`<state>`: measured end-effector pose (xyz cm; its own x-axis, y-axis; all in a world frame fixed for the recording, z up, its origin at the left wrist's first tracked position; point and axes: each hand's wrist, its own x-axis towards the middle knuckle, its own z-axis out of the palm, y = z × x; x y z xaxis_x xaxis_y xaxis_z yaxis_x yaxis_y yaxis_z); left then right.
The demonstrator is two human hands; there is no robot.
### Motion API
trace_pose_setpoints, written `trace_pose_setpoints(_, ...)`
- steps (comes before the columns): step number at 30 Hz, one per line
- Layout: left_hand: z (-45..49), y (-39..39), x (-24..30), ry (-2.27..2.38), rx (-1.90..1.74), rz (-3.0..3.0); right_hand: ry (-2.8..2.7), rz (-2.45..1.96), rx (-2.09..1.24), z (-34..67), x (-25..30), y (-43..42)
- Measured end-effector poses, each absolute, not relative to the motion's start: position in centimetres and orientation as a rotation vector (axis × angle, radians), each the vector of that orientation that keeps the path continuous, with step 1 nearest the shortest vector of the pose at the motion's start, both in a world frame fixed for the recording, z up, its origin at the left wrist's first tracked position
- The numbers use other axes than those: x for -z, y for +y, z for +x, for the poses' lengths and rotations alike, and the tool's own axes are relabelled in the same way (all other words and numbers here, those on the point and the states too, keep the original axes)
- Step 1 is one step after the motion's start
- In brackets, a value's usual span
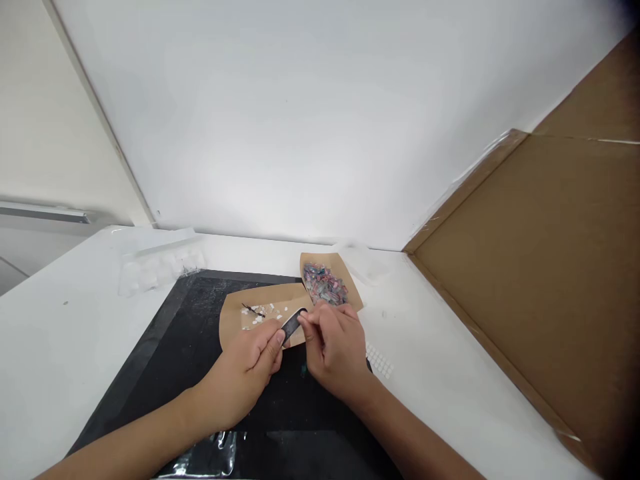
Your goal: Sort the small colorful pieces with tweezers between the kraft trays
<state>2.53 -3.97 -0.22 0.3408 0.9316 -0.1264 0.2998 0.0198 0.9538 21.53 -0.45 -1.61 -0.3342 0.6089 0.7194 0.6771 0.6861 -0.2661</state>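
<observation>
A small dark strip [293,325] with a pale edge and a rounded end slants between my two hands. My left hand [253,363] grips its lower end between thumb and fingers. At the upper end, the fingers of my right hand [333,343] are pinched together against the strip; whether a smaller piece is between them is hidden. Just beyond my left hand lies an open brown paper tray [233,313], holding white scraps [273,310] and a thin dark twisted piece [253,311]. Behind my right hand stands a second brown paper tray [353,290] full of multicoloured small pieces [325,283].
A black mat [190,347] covers the middle of the white table [45,340]. Clear plastic packaging [160,267] lies at the back left. Small white pads [380,360] sit right of my right hand. A white wall [300,133] and a brown cardboard panel [540,267] bound the table.
</observation>
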Motion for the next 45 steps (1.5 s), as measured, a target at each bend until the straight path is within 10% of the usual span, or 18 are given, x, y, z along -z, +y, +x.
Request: trace_pose_setpoints(45, 3.02, -4.12, 0.41, 1.069, -0.782, 1.347, -2.021, -0.906, 0.107, 22.06, 1.51, -0.21)
